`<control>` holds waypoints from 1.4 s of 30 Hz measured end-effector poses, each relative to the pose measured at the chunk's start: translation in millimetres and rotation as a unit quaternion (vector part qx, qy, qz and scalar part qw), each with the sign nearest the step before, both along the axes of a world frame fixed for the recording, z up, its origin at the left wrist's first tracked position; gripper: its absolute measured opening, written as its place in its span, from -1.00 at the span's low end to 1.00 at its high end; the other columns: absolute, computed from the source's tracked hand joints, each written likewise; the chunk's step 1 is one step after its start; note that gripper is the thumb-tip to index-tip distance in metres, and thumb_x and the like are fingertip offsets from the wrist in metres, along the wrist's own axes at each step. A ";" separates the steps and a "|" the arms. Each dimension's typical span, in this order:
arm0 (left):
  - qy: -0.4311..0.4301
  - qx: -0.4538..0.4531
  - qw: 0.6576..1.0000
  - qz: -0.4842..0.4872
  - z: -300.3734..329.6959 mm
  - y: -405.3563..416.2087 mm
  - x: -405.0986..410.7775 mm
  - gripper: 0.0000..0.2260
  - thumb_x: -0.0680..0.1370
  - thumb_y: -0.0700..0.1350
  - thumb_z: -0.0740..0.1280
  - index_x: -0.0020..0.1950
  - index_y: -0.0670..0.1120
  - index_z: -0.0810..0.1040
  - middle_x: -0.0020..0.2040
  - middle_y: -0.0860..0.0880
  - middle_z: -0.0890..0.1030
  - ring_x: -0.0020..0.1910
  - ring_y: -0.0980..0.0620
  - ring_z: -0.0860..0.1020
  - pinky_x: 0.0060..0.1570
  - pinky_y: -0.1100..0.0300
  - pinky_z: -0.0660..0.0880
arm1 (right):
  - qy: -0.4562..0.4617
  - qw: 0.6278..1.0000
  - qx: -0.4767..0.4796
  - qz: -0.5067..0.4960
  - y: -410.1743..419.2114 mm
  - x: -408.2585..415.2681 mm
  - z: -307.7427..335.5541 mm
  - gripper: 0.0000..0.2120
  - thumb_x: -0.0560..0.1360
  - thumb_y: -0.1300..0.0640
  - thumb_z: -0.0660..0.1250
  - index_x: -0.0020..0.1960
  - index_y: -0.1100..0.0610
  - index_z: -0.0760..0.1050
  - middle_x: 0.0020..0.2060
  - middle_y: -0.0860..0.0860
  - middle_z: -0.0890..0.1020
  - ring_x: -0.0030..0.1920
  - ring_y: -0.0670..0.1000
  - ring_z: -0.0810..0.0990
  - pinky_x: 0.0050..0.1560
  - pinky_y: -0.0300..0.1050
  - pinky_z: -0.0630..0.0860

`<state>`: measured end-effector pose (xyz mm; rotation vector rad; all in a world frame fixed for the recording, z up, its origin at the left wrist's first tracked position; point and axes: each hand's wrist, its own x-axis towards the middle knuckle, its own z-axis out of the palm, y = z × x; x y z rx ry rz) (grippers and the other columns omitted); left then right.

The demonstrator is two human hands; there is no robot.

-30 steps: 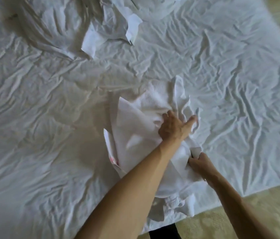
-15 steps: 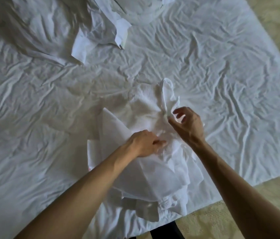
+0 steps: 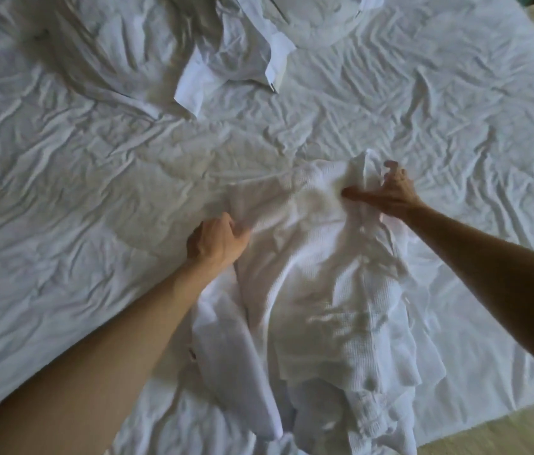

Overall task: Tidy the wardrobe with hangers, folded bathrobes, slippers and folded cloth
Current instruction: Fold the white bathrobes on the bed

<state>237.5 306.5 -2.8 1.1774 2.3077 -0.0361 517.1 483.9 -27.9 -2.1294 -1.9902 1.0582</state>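
Note:
A white waffle-weave bathrobe (image 3: 318,290) lies spread lengthwise on the bed, its top end away from me and its lower end bunched at the near edge. My left hand (image 3: 216,241) grips the robe's left upper edge with curled fingers. My right hand (image 3: 387,192) holds the robe's upper right part, thumb stretched left across the fabric and fingers curled round a raised fold (image 3: 365,172).
The robe lies on a wrinkled white bedsheet (image 3: 95,224). A crumpled white pillowcase or cloth (image 3: 239,60) and a pillow (image 3: 318,21) lie at the far side. Pale patterned carpet (image 3: 505,431) shows beyond the bed's near right corner.
Both hands have moved apart: my left hand went left to the robe's edge, my right hand went up and right. The robe has been pulled wider and flatter.

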 end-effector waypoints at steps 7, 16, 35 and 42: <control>-0.223 0.051 0.947 0.224 -31.9 64.0 5.3 0.03 0.19 0.29 0.60 0.49 -0.20 0.35 0.39 -0.12 0.52 0.35 -0.09 0.50 0.36 0.10 0.43 | 0.120 0.978 -0.173 -0.005 19.5 -8.5 -13.3 -0.61 0.31 -0.07 0.59 0.00 0.11 0.59 -0.20 0.06 0.69 -0.21 0.05 0.68 -0.29 -0.15 0.55; -0.360 0.141 0.873 0.295 22.7 31.6 28.2 -0.87 0.37 -0.14 0.45 -0.10 -0.06 0.62 -0.14 -0.04 0.66 -0.13 -0.06 0.61 -0.22 0.12 0.49 | 0.322 0.945 -0.044 -0.026 -27.4 13.0 33.5 -0.56 0.31 0.32 0.46 0.17 0.12 0.55 -0.06 0.06 0.67 -0.09 0.03 0.67 -0.20 -0.14 0.63; -0.402 -0.111 0.907 -0.063 37.5 -223.6 111.3 -0.59 0.41 -0.42 0.25 0.07 0.00 0.64 0.02 0.09 0.66 0.06 0.11 0.61 0.09 0.30 0.50 | 0.132 0.922 0.049 0.362 -339.8 165.3 59.1 -0.32 0.26 0.58 0.25 0.28 0.09 0.46 0.43 -0.04 0.40 0.45 -0.05 0.36 0.31 0.12 0.51; -0.295 0.009 0.913 0.283 31.7 -208.9 136.5 -0.33 0.30 0.38 0.46 0.16 -0.10 0.54 0.11 -0.04 0.60 0.09 -0.04 0.61 0.09 0.06 0.58 | 0.155 0.977 -0.134 0.052 -338.1 128.5 88.8 -0.31 0.39 -0.42 0.21 0.25 0.10 0.47 0.22 -0.02 0.54 0.15 -0.03 0.54 0.01 -0.13 0.47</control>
